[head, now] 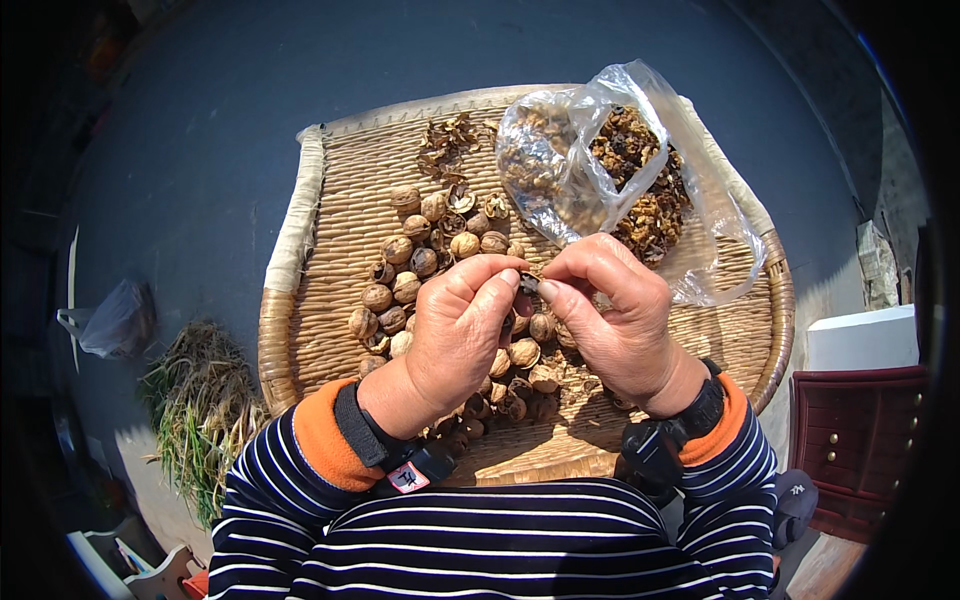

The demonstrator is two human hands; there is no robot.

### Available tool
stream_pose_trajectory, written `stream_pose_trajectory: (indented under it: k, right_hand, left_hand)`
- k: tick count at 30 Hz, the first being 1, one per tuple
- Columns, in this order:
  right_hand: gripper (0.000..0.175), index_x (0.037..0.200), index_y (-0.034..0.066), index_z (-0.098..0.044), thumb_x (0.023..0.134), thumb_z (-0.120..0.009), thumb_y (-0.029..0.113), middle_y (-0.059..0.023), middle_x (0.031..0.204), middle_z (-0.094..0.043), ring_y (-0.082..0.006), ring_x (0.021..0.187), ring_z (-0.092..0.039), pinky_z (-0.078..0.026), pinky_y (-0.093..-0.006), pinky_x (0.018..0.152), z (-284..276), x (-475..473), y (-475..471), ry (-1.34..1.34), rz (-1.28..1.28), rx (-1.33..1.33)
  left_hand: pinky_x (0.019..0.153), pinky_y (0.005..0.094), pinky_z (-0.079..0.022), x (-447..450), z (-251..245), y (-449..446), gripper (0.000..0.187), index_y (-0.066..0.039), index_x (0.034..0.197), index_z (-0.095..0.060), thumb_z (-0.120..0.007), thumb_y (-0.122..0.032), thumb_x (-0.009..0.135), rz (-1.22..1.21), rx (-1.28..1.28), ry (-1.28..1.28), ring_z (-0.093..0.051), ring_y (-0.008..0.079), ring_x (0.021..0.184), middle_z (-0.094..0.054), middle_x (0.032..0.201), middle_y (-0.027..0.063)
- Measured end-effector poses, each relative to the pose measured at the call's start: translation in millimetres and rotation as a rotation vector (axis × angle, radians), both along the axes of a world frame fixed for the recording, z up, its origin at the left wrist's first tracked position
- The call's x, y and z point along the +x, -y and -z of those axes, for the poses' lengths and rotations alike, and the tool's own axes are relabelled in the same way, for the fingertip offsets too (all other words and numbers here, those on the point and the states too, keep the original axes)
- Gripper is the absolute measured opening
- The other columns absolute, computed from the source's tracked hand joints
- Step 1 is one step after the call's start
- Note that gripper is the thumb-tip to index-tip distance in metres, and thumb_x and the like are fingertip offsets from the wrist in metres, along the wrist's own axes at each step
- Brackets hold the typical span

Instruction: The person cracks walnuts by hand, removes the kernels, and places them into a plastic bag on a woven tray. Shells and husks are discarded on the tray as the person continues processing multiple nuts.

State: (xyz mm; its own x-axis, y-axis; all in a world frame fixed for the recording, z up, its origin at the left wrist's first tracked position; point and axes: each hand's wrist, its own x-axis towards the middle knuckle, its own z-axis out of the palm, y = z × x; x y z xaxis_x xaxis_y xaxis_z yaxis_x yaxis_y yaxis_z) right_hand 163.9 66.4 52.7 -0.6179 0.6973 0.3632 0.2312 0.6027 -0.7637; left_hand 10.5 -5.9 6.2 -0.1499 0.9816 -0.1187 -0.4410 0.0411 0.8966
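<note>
Between the fingertips of my left hand and my right hand is a dark piece of cracked walnut, gripped from both sides. Its lower part is hidden by my fingers. Beneath my hands, whole and cracked walnuts lie heaped on a woven wicker tray. Beyond my right hand, a clear plastic bag spreads over the tray's far right part. Brown walnut kernels show in the bag's opening.
Broken shells lie near the tray's far edge, with crumbs nearer me. Left on the floor are a bundle of green onions and a plastic bag. A dark red drawer cabinet and a white box stand at right.
</note>
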Motion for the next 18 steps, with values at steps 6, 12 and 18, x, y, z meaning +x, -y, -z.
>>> stream_pose_trajectory:
  k: [6, 12, 18]
  right_hand:
    - [0.012, 0.089, 0.0008, -0.063, 0.079, -0.066, -0.006, -0.0098, 0.079, -0.061, -0.0216, 0.069, -0.06, -0.048, -0.0297, 0.062, 5.1, -1.6, 2.6, 0.004, -0.005, -0.051]
    - [0.015, 0.095, -0.0026, -0.061, 0.081, -0.063, -0.009, -0.0072, 0.085, -0.061, -0.0097, 0.073, -0.058, -0.048, -0.023, 0.064, 6.8, 1.5, 0.8, 0.043, 0.016, -0.028]
    - [0.014, 0.09, -0.0003, -0.062, 0.078, -0.067, -0.005, -0.0113, 0.082, -0.06, -0.0219, 0.069, -0.061, -0.049, -0.03, 0.061, 5.1, 0.0, -0.5, 0.019, -0.027, -0.04]
  left_hand:
    - [0.05, 0.0178, -0.042, 0.8, -3.7, -0.7, 0.02, -0.001, 0.111, -0.061, -0.05, -0.012, 0.099, -0.004, -0.034, 0.051, -0.052, 0.0035, 0.061, -0.063, 0.079, 0.0011]
    - [0.05, 0.0182, -0.042, -5.9, -7.4, -0.4, 0.023, -0.001, 0.116, -0.058, -0.05, -0.013, 0.099, 0.187, -0.053, 0.203, -0.052, 0.0049, 0.059, -0.062, 0.078, 0.0017]
    - [0.06, 0.0186, -0.045, -3.4, -6.6, 0.2, 0.025, 0.001, 0.119, -0.057, -0.052, -0.011, 0.098, 0.107, -0.001, 0.156, -0.056, 0.0058, 0.071, -0.063, 0.086, 0.0025]
